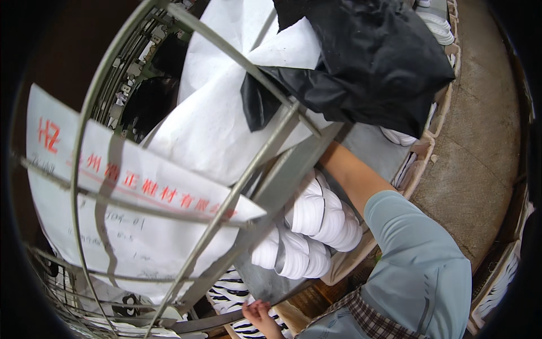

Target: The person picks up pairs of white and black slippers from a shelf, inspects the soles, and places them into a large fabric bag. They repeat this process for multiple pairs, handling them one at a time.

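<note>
My right forearm (353, 172), in a light blue-grey sleeve, reaches forward past a grey metal bar (293, 169). That bar and the sheets hide the right hand, so its fingers do not show. Beside the forearm, stacks of white curved pieces (307, 206), nested like shoe parts, lie on a grey tabletop (367, 150). My left hand (261, 316) is low in the view, near the table's front edge. Its fingers are loosely bent and slightly apart, with nothing visible in them. Black-and-white striped material (228, 291) lies close to it.
A metal wire rack (197, 240) stands at the left, across much of the view. White paper (141, 198) with red print hangs in it. A larger white sheet (209, 118) and a crumpled black sheet (372, 62) lie above. Concrete floor (480, 113) runs along the right.
</note>
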Demonstrator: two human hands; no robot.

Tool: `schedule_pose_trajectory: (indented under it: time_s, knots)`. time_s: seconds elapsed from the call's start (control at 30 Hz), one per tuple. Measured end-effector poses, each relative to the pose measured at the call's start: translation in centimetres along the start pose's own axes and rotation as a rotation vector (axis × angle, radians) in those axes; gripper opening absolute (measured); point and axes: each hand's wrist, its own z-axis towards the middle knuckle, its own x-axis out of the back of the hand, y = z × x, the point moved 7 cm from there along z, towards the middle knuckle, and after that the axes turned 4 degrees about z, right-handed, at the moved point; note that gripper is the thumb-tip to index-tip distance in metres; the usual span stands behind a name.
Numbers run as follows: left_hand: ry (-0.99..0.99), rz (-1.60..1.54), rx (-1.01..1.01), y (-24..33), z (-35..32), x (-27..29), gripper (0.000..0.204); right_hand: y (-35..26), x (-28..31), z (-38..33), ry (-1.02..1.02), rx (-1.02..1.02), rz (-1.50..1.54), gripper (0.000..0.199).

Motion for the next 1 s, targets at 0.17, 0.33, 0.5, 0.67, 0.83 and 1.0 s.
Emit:
schedule_pose_trajectory:
  time_s: [0.17,0.33,0.5,0.67,0.83,1.0]
  knots:
    - [-0.44,0.216,0.067,-3.2,-2.0,-3.1,0.036,-0.9,-0.6,1.4,-0.053,-0.017,0.295,0.051]
    - [-0.928,0.286,0.096,-2.2,-6.6,-11.0,0.041,-3.5,4.9,-1.6,-0.081,-0.021,0.595,0.047]
    - [-1.325,0.324,0.172,1.1,-12.6,-19.0,0.047,-2.5,16.9,-14.4,-0.037,-0.285,0.535,0.05]
    - [-1.274,-0.255,0.107,7.1,-15.8,-28.4,0.069,-1.5,28.3,-32.1,-0.143,-0.297,0.589,0.055]
    - [-0.952,-0.802,0.368,13.7,-15.9,-35.1,0.074,-1.7,34.9,-47.1,-0.06,-0.08,0.359,0.065]
    - [-1.015,-0.907,0.55,16.1,-21.5,-36.8,0.073,-4.4,37.3,-56.8,-0.083,0.211,-0.077,0.08]
